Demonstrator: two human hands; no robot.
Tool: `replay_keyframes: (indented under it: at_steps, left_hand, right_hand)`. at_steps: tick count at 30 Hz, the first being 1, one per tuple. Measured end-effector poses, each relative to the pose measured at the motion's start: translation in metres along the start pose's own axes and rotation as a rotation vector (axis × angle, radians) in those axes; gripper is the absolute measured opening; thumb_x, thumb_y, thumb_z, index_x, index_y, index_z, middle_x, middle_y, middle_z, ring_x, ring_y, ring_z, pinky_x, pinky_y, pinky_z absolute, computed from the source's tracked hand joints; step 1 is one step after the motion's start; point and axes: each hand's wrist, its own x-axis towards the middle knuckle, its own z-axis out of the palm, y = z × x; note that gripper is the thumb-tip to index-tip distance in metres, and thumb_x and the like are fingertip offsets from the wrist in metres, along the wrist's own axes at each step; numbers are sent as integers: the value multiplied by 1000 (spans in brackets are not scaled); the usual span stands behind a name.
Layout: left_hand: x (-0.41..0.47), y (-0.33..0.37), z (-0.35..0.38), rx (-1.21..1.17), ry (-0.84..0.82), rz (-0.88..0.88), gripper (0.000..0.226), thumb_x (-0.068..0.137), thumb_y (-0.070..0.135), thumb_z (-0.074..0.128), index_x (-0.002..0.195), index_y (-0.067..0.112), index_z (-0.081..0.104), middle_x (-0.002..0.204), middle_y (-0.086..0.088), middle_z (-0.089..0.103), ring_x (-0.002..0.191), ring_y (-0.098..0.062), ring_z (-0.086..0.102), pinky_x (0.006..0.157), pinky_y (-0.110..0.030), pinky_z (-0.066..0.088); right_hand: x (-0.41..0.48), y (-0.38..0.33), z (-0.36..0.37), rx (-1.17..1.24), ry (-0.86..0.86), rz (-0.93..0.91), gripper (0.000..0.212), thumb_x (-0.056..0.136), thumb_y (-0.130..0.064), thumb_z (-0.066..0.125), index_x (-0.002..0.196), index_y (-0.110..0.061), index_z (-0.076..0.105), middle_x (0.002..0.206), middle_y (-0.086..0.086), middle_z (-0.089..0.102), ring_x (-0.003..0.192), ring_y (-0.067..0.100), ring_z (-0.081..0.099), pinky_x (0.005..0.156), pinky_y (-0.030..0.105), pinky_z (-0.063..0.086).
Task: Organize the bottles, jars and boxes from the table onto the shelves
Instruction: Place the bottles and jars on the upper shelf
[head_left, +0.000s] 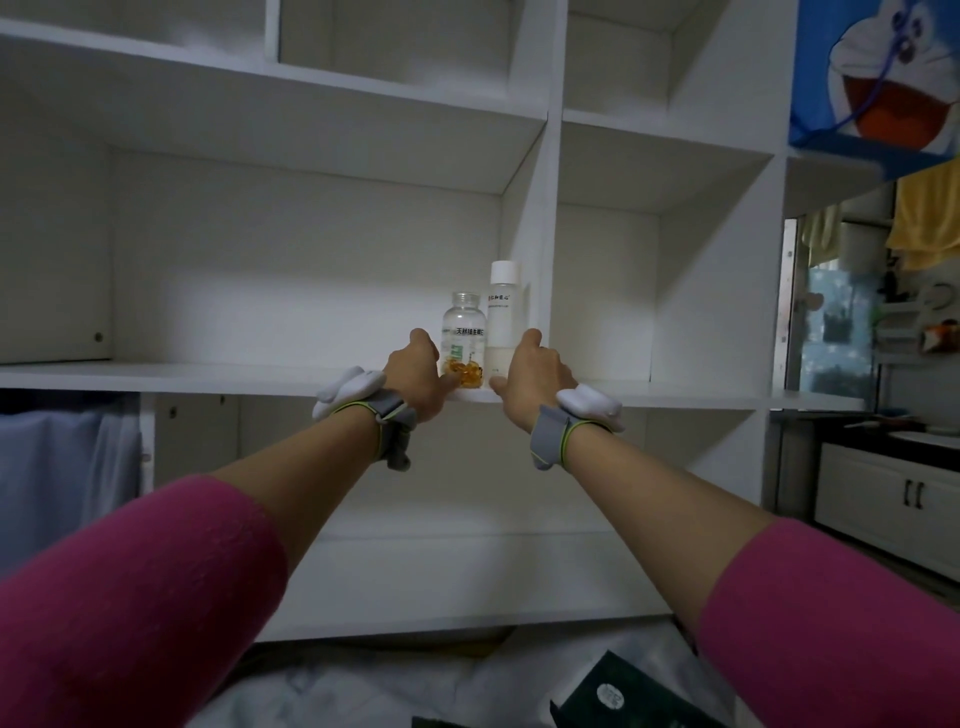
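— Looking at the big white shelf unit (551, 218) first, where do the bottles stand?

— On its middle shelf, at the right end of the wide compartment, just beside the divider. Both are upright, side by side.

— And the hands?

— The left hand (415, 374) has its fingers curled round the left side of the clear capsule bottle (464, 332), with the thumb at its base. The right hand (530, 374) holds the tall white bottle (503, 317) likewise, from the right side.
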Motion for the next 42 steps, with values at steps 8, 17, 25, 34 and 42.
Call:
replay_keyframes:
  at_steps: [8,17,25,34,42]
  left_hand:
    - [-43,23,-18,16,-84,-1,37,89,29,63,115,7,47,117,-13,62,102,-29,59,75,-31,43]
    - [-91,36,-44,21,-150,-4,29,87,36,64,100,17,47,108,-11,65,94,-24,62,72,-31,44]
    - [-138,44,-64,49,-206,28,30,85,40,64,99,19,48,103,-8,66,94,-25,63,76,-34,50]
    - [-206,43,-84,4,-289,11,33,86,36,65,107,12,54,96,-7,68,85,-19,68,83,-42,57]
    - [-248,33,-86,15,-372,7,27,88,34,63,101,12,56,93,-7,70,84,-19,69,76,-40,60]
  right_hand:
    - [-35,1,-37,14,-62,-23,35,92,-32,61,110,-4,52,109,16,60,84,32,54,65,31,36]
    - [-80,10,-70,52,-117,-26,27,88,-34,65,91,-8,58,89,10,59,75,29,53,59,28,36]
    - [-126,16,-96,50,-165,-19,31,88,-38,65,90,-7,62,92,12,65,78,30,58,62,29,39]
    - [-185,14,-110,99,-265,-83,36,85,-37,69,81,-1,68,88,16,71,85,32,66,75,38,55]
    - [-226,14,-103,98,-446,-117,38,84,-36,71,96,1,69,92,15,72,88,29,67,83,40,56]
